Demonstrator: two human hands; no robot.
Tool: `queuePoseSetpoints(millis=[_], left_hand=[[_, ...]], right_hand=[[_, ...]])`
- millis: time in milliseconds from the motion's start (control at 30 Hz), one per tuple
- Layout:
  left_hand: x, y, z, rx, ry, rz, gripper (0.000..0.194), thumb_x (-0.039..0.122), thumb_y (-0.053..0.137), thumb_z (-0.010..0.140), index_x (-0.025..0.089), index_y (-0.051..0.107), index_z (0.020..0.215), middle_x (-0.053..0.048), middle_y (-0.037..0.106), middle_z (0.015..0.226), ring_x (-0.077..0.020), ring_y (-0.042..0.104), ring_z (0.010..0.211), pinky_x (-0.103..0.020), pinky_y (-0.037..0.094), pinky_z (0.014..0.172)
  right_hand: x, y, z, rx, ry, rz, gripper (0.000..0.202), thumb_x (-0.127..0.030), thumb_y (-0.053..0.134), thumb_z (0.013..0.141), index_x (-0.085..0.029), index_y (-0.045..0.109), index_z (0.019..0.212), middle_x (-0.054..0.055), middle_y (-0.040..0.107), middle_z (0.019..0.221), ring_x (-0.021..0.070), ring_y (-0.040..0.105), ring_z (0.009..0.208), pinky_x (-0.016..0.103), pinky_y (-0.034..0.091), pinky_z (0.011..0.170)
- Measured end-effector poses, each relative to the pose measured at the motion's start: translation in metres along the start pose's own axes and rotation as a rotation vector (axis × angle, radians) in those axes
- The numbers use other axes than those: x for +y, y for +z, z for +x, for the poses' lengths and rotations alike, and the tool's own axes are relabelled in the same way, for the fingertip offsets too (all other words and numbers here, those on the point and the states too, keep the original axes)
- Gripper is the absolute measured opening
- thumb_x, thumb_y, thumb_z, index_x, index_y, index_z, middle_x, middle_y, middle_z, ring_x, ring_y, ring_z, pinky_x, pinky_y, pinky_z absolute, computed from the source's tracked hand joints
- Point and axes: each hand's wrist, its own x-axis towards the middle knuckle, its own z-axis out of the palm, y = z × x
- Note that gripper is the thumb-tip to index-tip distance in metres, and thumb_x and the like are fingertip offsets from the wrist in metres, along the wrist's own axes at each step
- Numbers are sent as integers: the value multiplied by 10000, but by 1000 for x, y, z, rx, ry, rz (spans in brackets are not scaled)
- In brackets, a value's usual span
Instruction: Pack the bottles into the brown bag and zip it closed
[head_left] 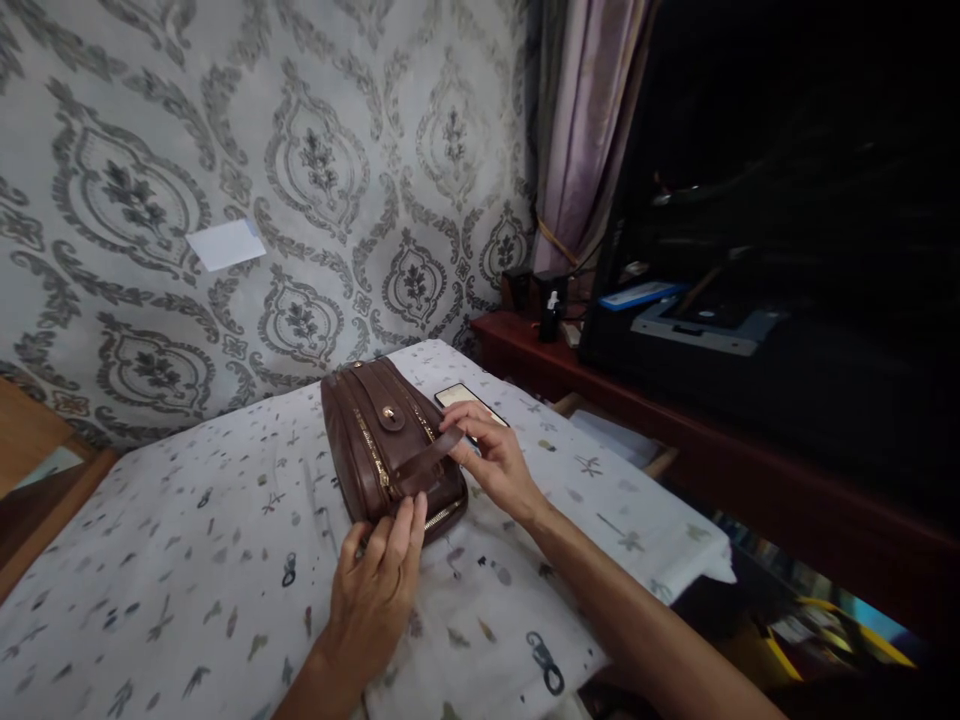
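A brown leather handbag (367,430) with brass zips and a snap tab lies on the patterned white cloth. My left hand (382,580) is at its near end, fingers together and curled against the leather close to a zip; the fingertips are partly hidden. Between the thumb and fingers of my right hand (491,455) is the end of a thin brown leather strap (433,458), raised above the bag's top. Just behind my right hand lies a phone (454,394) with a lit screen, partly covered by the fingers.
Patterned wallpaper with a white paper (226,245) rises behind the cloth-covered surface (210,560). To the right stand a dark red cabinet (517,340), a small dark bottle (551,318) and a large black screen (787,200). An open drawer (615,440) juts out below.
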Motion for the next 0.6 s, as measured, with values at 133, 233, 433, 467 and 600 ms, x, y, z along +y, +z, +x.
queuePoseSetpoints(millis=[133,233,433,467,600], left_hand=[[1,5,-6,-8,-2,6,451,66,379,942,121,652,1297,-103,708,1169,-197,584,1049,-397,329,1077],[2,6,-7,-3,1,6,453,56,372,946,110,641,1307,-95,706,1200,-185,580,1064,-400,259,1158],[5,7,-8,3,-1,29,444,71,354,972,88,623,1324,-105,709,1214,-176,565,1162,-400,154,1232],[6,7,-8,3,0,34,443,73,353,974,81,617,1329,-108,707,1222,-176,561,1176,-402,148,1236],[7,7,-7,-2,-6,51,438,83,352,979,71,613,1331,-118,702,1237,-179,560,1192,-409,136,1240]], right_hand=[[-1,-1,1,-10,0,-9,399,-583,640,901,-221,647,733,80,630,923,261,569,985,439,439,928],[-1,-1,1,-23,-6,-10,422,-598,628,903,-216,642,725,81,619,918,257,559,975,434,438,915],[-2,-2,0,-41,-12,2,415,-572,639,906,-213,611,700,74,604,931,244,545,968,416,430,906],[-2,-2,0,-45,-12,5,418,-571,639,907,-213,605,695,72,603,925,243,544,966,414,428,907],[-3,-2,0,-61,-10,11,432,-570,637,908,-212,584,672,67,599,909,242,540,960,417,422,907]])
